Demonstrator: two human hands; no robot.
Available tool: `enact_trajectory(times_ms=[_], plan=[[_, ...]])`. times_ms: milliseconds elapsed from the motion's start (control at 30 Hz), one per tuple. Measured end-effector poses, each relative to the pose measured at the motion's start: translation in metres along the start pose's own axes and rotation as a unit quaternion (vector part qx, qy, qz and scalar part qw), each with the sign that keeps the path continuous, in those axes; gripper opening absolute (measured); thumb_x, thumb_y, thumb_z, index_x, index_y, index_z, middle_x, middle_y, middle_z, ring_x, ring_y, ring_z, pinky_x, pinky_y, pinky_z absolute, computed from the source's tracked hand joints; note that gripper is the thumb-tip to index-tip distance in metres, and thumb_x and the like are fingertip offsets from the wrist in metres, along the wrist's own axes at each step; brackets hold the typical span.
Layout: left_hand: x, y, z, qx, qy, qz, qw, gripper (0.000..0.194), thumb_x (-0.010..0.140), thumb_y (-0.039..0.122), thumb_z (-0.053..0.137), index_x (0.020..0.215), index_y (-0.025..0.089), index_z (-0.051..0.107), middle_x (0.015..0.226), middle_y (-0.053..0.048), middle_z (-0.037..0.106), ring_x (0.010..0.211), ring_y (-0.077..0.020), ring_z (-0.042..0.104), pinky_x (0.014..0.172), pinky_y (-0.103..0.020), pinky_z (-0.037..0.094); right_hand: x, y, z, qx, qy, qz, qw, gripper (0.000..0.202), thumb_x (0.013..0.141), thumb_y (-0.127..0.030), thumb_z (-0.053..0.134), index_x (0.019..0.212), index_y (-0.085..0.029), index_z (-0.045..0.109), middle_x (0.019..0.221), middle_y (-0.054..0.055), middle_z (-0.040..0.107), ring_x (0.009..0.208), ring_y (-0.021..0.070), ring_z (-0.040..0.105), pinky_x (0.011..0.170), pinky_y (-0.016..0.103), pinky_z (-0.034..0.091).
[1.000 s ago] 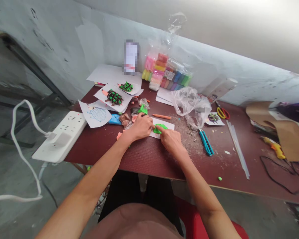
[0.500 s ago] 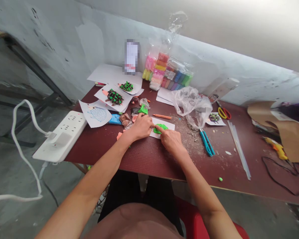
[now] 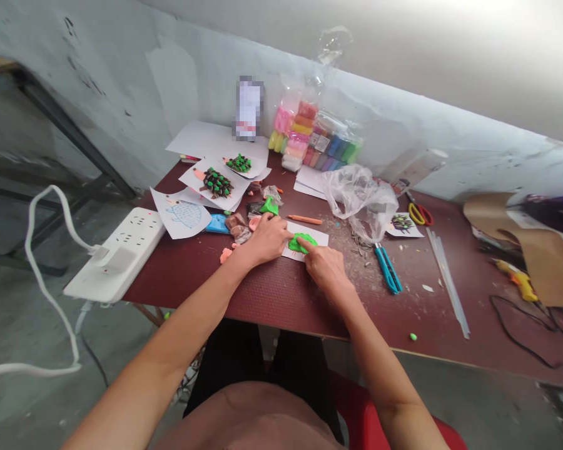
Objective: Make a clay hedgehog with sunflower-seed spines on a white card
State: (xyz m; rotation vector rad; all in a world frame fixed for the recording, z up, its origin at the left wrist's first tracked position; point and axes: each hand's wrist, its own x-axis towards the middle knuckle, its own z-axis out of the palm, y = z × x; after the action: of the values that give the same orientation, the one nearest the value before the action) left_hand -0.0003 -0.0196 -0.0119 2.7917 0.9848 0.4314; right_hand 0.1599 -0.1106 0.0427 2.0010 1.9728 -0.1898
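Observation:
A flat patch of bright green clay lies on a small white paper near the table's front edge. The index finger of my right hand is extended onto the clay; its other fingers are curled in, with nothing seen in them. My left hand rests at the paper's left edge, a finger reaching the clay's left side, fingers partly bent and holding nothing visible. Just behind my left hand is a lump of green clay. An orange stick-like pencil lies behind the paper.
Clay-covered hedgehog pictures and a blue drawing lie at the left by a power strip. Clay packs stand at the back. Rightward are a plastic bag, a teal cutter, scissors and a glue gun.
The right index fingertip has shifted slightly on the green clay, and more of the clay shows. My left hand stays at the paper's edge. The camera view has moved a little.

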Motion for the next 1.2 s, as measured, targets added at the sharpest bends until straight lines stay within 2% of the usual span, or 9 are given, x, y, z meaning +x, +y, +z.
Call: enact_trajectory(times_ms=[200,400,633,1000,1200], plan=[[0.001,-0.001,0.005,0.02,0.012,0.009,1.0,0.032,0.092,0.012,0.05,0.098,0.021,0.081,0.091,-0.011,0.069,0.096,-0.0266,0.059,0.09,-0.045,0.036,-0.004,-0.002,0.002,-0.002,-0.008,-0.005,1.0,0.059,0.105,-0.024,0.028,0.161,-0.038,0.039,0.112,0.009,0.078,0.102,0.0247,0.075,0.082,0.032,0.05],[0.001,-0.003,0.003,-0.01,0.008,0.005,1.0,0.039,0.089,0.009,0.051,0.11,0.025,0.079,0.09,-0.01,0.069,0.096,-0.0266,0.059,0.09,-0.045,0.037,-0.004,0.002,0.002,0.013,0.007,0.02,1.0,0.06,0.103,-0.024,0.032,0.162,-0.036,0.036,0.113,0.01,0.079,0.104,0.0251,0.074,0.082,0.031,0.05],[0.001,-0.001,0.005,0.014,0.005,0.008,1.0,0.038,0.09,0.008,0.048,0.102,0.023,0.08,0.092,-0.011,0.069,0.096,-0.027,0.058,0.091,-0.045,0.036,0.003,0.007,-0.001,0.018,-0.005,0.019,1.0,0.056,0.104,-0.024,0.031,0.157,-0.037,0.046,0.112,0.011,0.079,0.103,0.0268,0.074,0.081,0.032,0.049],[0.001,-0.002,0.002,-0.003,-0.002,0.002,1.0,0.033,0.089,0.009,0.051,0.099,0.022,0.08,0.089,-0.01,0.068,0.095,-0.0263,0.058,0.09,-0.043,0.037,-0.01,0.003,0.003,0.028,-0.01,0.006,1.0,0.059,0.102,-0.022,0.033,0.158,-0.037,0.044,0.114,0.01,0.079,0.1,0.0246,0.074,0.083,0.032,0.049],[0.0,-0.001,-0.001,-0.005,-0.012,0.003,1.0,0.035,0.089,0.009,0.05,0.105,0.021,0.08,0.093,-0.011,0.069,0.096,-0.0268,0.058,0.089,-0.043,0.038,-0.012,-0.002,0.005,0.035,-0.015,-0.005,0.999,0.06,0.103,-0.022,0.031,0.16,-0.037,0.04,0.111,0.009,0.079,0.101,0.024,0.074,0.083,0.031,0.048]])
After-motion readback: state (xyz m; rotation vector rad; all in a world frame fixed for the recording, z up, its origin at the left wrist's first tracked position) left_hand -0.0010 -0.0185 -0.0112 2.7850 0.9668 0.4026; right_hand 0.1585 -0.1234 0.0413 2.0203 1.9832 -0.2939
